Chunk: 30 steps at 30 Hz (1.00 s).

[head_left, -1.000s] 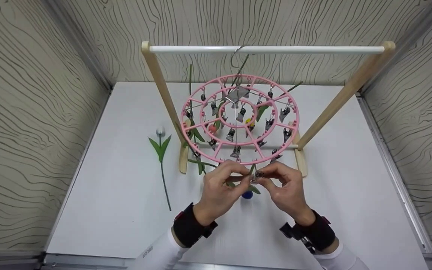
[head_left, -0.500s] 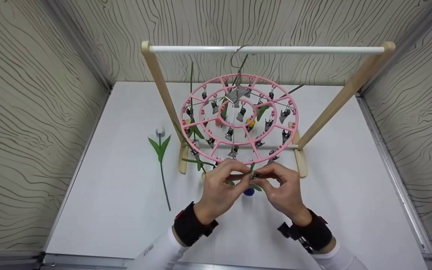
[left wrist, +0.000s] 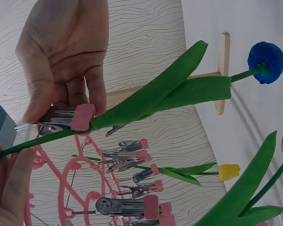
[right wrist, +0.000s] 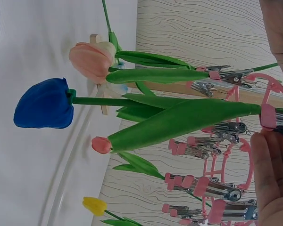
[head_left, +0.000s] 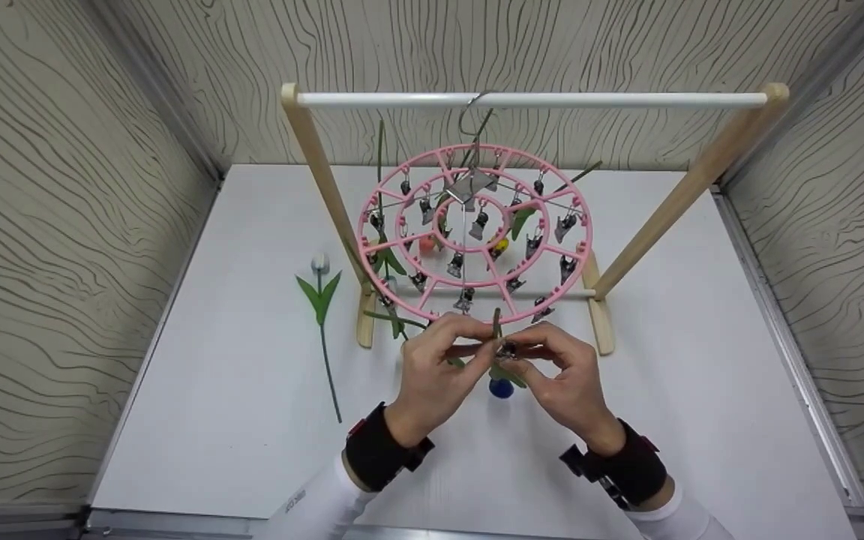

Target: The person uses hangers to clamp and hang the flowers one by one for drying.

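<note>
A blue artificial tulip (right wrist: 45,104) hangs head down, its long green leaves (left wrist: 165,96) just below a metal clip with pink tips (left wrist: 82,117). My left hand (head_left: 439,367) pinches the tulip's green stem above the clip. My right hand (head_left: 561,375) pinches the clip, whose pink tips lie at the stem right by the leaf base. Both hands are close together in front of the near rim of a round pink clip hanger (head_left: 477,285). Fingers cover part of the clip and stem in the head view.
The hanger hooks on the white rail (head_left: 589,99) of a wooden stand (head_left: 642,202). Several clips dangle from it, some holding tulips, among them a yellow tulip (right wrist: 94,205) and a pale pink tulip (right wrist: 89,61). A white tulip (head_left: 320,300) lies on the table at left.
The hanger and both hands have shifted slightly left. The stem now stands more upright above my fingers, and the blue flower has moved slightly right and shows more below them.
</note>
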Motion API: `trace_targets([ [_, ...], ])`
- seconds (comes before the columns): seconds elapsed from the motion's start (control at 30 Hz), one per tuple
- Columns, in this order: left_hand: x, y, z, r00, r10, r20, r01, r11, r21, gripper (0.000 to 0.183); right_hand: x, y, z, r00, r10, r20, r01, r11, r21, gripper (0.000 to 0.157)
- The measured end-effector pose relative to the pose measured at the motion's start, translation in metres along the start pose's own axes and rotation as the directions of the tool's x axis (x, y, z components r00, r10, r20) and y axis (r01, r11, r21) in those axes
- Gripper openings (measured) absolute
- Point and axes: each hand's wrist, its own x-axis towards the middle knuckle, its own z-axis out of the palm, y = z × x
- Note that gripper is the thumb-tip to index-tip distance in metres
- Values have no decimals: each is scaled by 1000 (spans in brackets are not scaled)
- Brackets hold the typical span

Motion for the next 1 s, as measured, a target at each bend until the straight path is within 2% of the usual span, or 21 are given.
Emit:
trace_targets([
  [0.4,-6,-2,-6,1000,4,-4,-4,1000,21,20,-4,5,-8,999,28,-23,-27,1000,14,31],
  [0.7,-24,-14,-23,996,-17,87,16,1000,21,18,-6,8,-11,996,72,-61,-70,997,35,35],
  [0.87,-37,-28,-38,990,-86,114,79,995,65,14,-5,11,-13,993,82,-79,-79,996,38,37],
  [1.0,-45,-40,-52,983,-162,91,147,977,156,11,-6,15,-15,991,104,-85,-101,994,32,39],
])
